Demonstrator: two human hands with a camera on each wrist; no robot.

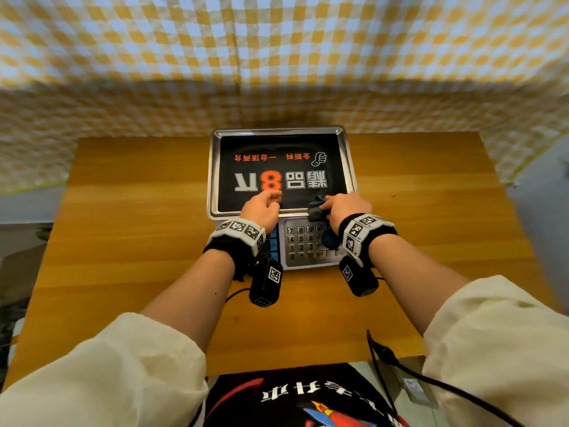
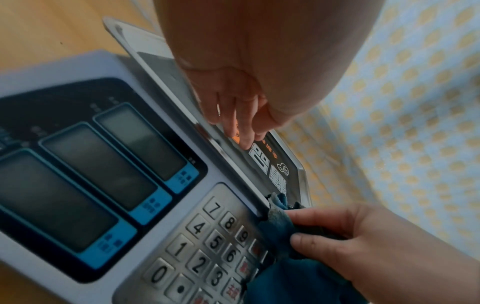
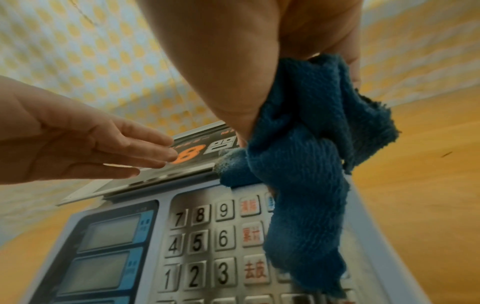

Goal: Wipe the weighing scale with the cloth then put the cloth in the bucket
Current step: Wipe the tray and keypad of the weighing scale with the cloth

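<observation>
The weighing scale point(image 1: 332, 252) stands in the middle of the wooden table, with a steel pan point(image 1: 213, 167) lined in black print and a keypad point(image 1: 300, 241) toward me. My right hand point(image 1: 345, 206) grips a dark blue cloth point(image 1: 317, 208) at the pan's near right corner; the cloth point(image 3: 306, 164) hangs down over the keypad point(image 3: 207, 236). My left hand point(image 1: 261, 208) hovers over the pan's near edge, its fingers point(image 2: 241, 131) fairly straight and holding nothing. No bucket is in view.
A yellow and white checked sheet point(image 1: 277, 57) covers the wall behind the wooden table point(image 1: 123, 226) and drapes at both sides. A black cable point(image 1: 400, 365) runs off the table's near right edge.
</observation>
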